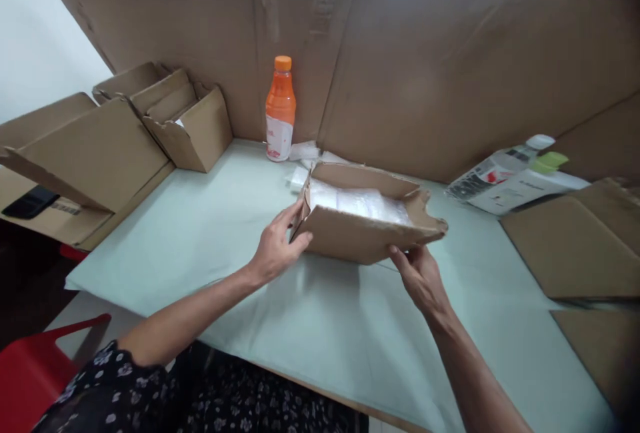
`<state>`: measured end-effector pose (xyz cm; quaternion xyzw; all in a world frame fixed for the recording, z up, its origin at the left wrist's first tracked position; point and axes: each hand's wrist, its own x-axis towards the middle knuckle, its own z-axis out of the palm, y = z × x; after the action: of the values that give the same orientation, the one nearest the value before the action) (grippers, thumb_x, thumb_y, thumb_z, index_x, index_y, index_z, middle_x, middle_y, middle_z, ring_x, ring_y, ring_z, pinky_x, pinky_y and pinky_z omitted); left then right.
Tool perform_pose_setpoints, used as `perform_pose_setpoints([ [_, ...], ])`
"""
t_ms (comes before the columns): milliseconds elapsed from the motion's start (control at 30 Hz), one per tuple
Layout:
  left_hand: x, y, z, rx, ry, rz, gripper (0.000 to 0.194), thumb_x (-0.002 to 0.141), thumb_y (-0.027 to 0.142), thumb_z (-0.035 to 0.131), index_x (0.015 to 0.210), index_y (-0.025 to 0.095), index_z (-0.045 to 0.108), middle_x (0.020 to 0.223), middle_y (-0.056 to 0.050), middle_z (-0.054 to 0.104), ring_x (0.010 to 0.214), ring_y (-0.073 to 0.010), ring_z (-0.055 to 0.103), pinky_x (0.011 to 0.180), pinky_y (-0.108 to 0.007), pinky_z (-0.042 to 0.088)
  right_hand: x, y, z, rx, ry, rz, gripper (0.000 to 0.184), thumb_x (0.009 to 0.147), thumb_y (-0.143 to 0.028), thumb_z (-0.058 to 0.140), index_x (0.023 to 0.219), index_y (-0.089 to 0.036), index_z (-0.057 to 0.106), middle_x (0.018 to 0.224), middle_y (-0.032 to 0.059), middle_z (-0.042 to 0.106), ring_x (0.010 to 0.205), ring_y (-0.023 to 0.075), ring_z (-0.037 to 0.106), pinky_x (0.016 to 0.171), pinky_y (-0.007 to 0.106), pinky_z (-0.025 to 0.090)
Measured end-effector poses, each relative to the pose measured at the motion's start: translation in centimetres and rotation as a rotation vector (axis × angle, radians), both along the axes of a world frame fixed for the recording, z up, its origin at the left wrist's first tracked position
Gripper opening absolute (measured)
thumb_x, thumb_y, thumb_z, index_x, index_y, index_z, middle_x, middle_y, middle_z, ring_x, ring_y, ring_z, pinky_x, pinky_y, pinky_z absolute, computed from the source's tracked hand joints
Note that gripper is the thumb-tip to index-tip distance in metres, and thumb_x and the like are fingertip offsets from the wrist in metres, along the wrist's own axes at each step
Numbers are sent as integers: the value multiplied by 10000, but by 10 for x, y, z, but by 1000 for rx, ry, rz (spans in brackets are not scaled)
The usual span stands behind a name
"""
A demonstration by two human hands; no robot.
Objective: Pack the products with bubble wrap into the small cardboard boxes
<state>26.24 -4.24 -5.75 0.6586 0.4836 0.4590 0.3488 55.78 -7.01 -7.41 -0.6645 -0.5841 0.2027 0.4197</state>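
Observation:
I hold a small open brown cardboard box [360, 233] just above the pale table [210, 233] with both hands. My left hand [277, 246] grips the box's left end, thumb on the front wall and fingers at the side flap. My right hand [420, 276] holds the underside of the box near its right front corner, fingers curled beneath it. Inside the box lies a white item in clear plastic wrap [360, 203], blurred.
An orange drink bottle [280, 110] stands at the back by a tall cardboard screen [450, 73]. Folded cardboard boxes [165, 113] sit at the left. Plastic-wrapped bottles [515, 176] and flat cardboard sheets [575, 246] lie at the right. A red chair [35, 366] is lower left.

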Motion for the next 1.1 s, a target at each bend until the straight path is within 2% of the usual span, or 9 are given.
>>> perform_pose_setpoints([
  [67, -12, -34, -7, -40, 32, 62, 515, 819, 312, 642, 1320, 209, 586, 1278, -106, 680, 1108, -247, 662, 943, -376, 553, -10, -16, -2, -2, 2, 40, 505, 844, -637, 607, 1044, -174, 615, 926, 124, 740, 770, 275, 675, 674, 397, 545],
  [133, -33, -63, -14, -87, 37, 228, 471, 826, 318, 643, 1280, 206, 587, 1164, -97, 708, 1019, -238, 684, 879, -362, 572, -38, -17, -1, -18, 4, 140, 496, 869, -634, 584, 1061, -179, 620, 931, 120, 737, 780, 268, 664, 657, 380, 539],
  [200, -59, -84, -20, -108, 38, 392, 462, 836, 336, 647, 1274, 211, 570, 1096, -84, 709, 1001, -236, 684, 867, -355, 573, -73, -6, 4, -41, 10, 271, 504, 890, -627, 558, 1104, -175, 619, 970, 123, 729, 780, 256, 645, 639, 365, 533],
  [300, -91, -108, -23, -143, 50, 503, 493, 853, 349, 643, 1316, 224, 527, 1146, -89, 686, 1042, -240, 678, 915, -372, 566, -114, 19, 11, -54, 39, 454, 525, 917, -616, 525, 1186, -173, 603, 1061, 129, 713, 817, 251, 639, 663, 363, 543],
  [433, -103, -135, -35, -215, 70, 493, 608, 863, 320, 618, 1434, 253, 423, 1304, -125, 630, 1110, -268, 673, 966, -436, 570, -134, 38, 4, -77, 57, 490, 556, 940, -622, 493, 1277, -187, 571, 1220, 144, 683, 959, 284, 666, 782, 414, 561],
  [633, -94, -161, -74, -178, 64, 379, 784, 907, 313, 583, 1595, 304, 206, 1588, -171, 379, 1246, -311, 631, 1052, -497, 543, -158, 50, -19, -64, 197, 433, 646, 970, -645, 447, 1441, -202, 459, 1334, 147, 644, 1116, 293, 649, 932, 456, 552],
  [833, -112, -159, -90, -96, 19, 513, 816, 922, 254, 577, 1614, 356, 157, 1675, -122, 228, 1402, -322, 505, 1105, -488, 512, -248, 102, -33, -22, 278, 683, 721, 961, -579, 459, 1534, -154, 351, 1550, 176, 463, 1382, 305, 496, 1121, 471, 450],
  [933, -136, -137, -91, -20, -12, 615, 830, 897, 235, 608, 1614, 325, 199, 1679, -116, 217, 1489, -327, 382, 1117, -466, 502, -305, 124, -53, 11, 252, 783, 792, 944, -524, 483, 1584, -118, 252, 1618, 202, 344, 1467, 304, 389, 1178, 489, 393],
  [1100, -174, -83, -93, 7, -140, 755, 866, 859, 228, 642, 1607, 285, 209, 1670, -129, 247, 1511, -306, 342, 1123, -424, 489, -378, 142, -77, 41, -30, 911, 863, 875, -379, 591, 1607, -108, 224, 1623, 200, 346, 1502, 327, 327, 1239, 530, 282],
])
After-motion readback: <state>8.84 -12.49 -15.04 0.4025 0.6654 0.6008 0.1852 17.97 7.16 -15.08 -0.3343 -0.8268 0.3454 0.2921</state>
